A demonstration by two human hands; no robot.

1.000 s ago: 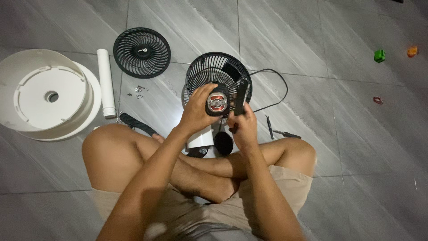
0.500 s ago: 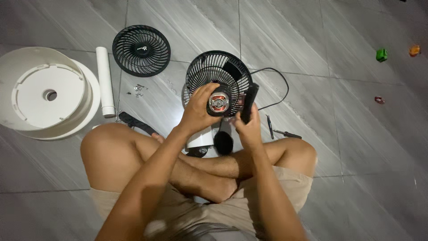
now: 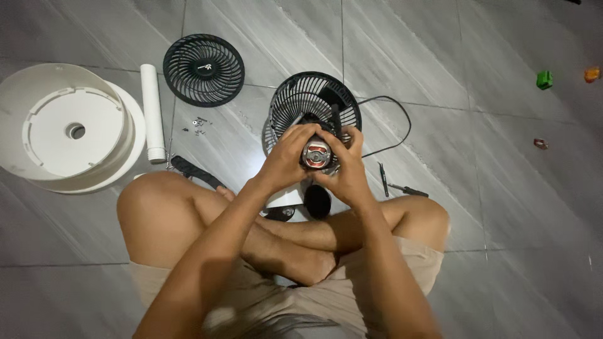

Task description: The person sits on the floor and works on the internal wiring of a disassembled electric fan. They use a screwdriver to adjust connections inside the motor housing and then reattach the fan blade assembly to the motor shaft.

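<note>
I sit cross-legged on a grey tiled floor. My left hand (image 3: 284,158) and my right hand (image 3: 347,171) both grip a small round fan motor (image 3: 316,154) with a metal and reddish face, held above my shins. Just behind it lies the black rear fan grille (image 3: 300,99), with a black cord (image 3: 402,119) looping off to the right. A black round part (image 3: 317,201) sits under my hands by my legs.
On the floor at left are a black front grille (image 3: 203,69), a white tube (image 3: 152,113), a big white round base (image 3: 69,129) and loose screws (image 3: 198,123). A screwdriver (image 3: 405,188) lies at right. Small green (image 3: 544,79), orange (image 3: 592,74) and red (image 3: 540,143) bits lie far right.
My right hand held a black piece upright beside the motor; now it wraps the motor's right side together with the left hand. The view has shifted slightly.
</note>
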